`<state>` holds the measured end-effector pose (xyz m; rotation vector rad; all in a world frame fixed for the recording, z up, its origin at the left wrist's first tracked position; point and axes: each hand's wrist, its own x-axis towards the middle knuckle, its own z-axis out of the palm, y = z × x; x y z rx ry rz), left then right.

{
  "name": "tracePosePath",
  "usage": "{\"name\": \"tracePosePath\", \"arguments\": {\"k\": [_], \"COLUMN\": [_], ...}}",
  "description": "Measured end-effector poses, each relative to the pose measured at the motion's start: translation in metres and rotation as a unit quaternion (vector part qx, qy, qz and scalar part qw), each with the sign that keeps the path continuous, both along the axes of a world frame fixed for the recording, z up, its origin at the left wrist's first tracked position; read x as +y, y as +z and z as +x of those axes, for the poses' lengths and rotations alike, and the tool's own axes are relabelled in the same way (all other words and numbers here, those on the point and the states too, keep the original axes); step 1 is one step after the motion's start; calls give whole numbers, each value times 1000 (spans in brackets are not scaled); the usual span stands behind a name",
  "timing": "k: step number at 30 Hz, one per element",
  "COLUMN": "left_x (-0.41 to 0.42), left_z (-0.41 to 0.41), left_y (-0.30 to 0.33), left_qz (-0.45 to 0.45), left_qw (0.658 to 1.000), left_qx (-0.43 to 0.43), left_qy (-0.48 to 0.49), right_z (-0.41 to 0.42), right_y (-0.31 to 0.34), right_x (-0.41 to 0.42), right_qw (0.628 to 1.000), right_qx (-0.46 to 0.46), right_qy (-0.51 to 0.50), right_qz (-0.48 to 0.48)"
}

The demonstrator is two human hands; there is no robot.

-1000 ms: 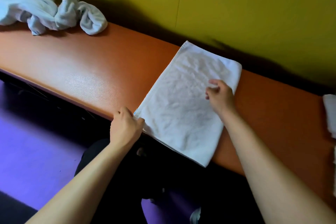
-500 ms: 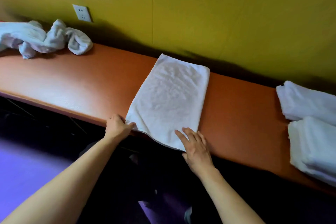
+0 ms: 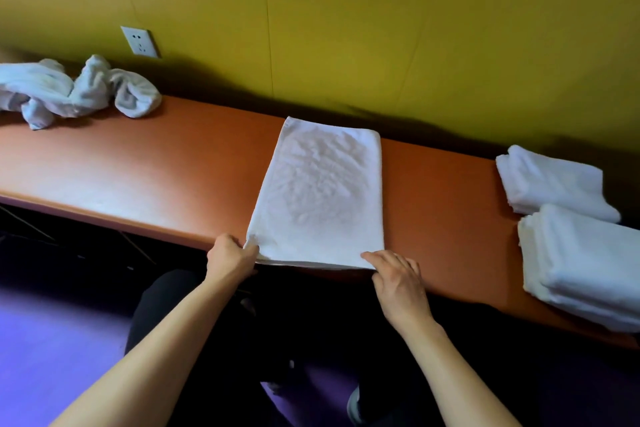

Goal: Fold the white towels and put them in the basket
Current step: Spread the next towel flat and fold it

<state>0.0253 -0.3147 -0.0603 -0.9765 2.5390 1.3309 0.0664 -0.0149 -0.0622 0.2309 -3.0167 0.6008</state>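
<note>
A white towel (image 3: 322, 194), folded into a long rectangle, lies flat across the orange table (image 3: 156, 177), its near edge at the table's front edge. My left hand (image 3: 230, 258) pinches the towel's near left corner. My right hand (image 3: 396, 276) has its fingertips on the near right corner; whether it grips the cloth is unclear. A heap of crumpled white towels (image 3: 76, 92) lies at the far left. Folded white towels are stacked at the right, one pile (image 3: 550, 184) behind another (image 3: 585, 263). No basket is in view.
A yellow wall runs right behind the table, with a white socket (image 3: 139, 42) above the crumpled heap. The floor below is purple. My dark-clothed legs are under the table's front edge.
My right hand came off the towel's middle and down to its near right corner. The towel now lies square to the table edge. My view has swung right, bringing the folded stacks into sight.
</note>
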Motion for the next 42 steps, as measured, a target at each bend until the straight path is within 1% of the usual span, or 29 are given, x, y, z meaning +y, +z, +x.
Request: {"name": "tracePosePath", "arguments": {"k": [2, 3, 6, 8, 10, 12, 13, 15, 17, 20, 22, 24, 27, 31, 33, 36, 38, 42], "left_x": [0, -1, -1, -1, -2, -4, -6, -6, -5, -2, 0, 3, 8, 14, 17, 24, 25, 24], "left_z": [19, 29, 59, 77, 92, 108, 116, 126, 129, 123, 111, 93, 58, 1, -28, -64, -85, -129], "left_y": [6, 10, 25, 36, 45, 52, 54, 56, 57, 60, 60, 60, 58, 52, 43, 24, 15, 10], "left_qz": [69, 94, 135, 128, 128, 140, 131, 76, 31, -4, -27, -15, 19, 38, 8, -45, -63, -125], "left_qw": [997, 993, 980, 976, 973, 963, 956, 954, 956, 952, 947, 946, 951, 949, 955, 966, 968, 963], "left_qx": [44, 69, 108, 120, 123, 128, 136, 157, 190, 236, 258, 262, 248, 268, 263, 224, 213, 217], "left_qy": [3, -10, -98, -132, -145, -193, -222, -244, -222, -196, -188, -188, -182, -161, -139, -125, -112, -96], "right_z": [7, 12, 28, 39, 49, 55, 58, 63, 66, 66, 56, 39, 5, -53, -85, -129, -153, -196], "right_y": [4, 7, 13, 15, 17, 19, 20, 24, 27, 32, 33, 35, 39, 41, 32, 15, 7, -2], "right_x": [5, 7, 15, 20, 25, 32, 35, 42, 46, 46, 44, 43, 43, 44, 43, 39, 38, 38], "right_qw": [999, 998, 988, 972, 954, 936, 927, 914, 908, 895, 881, 876, 861, 848, 852, 870, 875, 885], "right_qx": [21, 29, 40, 35, 35, 38, 39, 41, 45, 61, 53, 60, 83, 121, 115, 84, 82, 88], "right_qy": [-22, -32, -65, -96, -122, -139, -144, -149, -151, -167, -179, -185, -200, -225, -225, -226, -232, -241], "right_qz": [-40, -55, -136, -211, -270, -322, -345, -374, -388, -410, -436, -442, -460, -464, -458, -431, -417, -389]}}
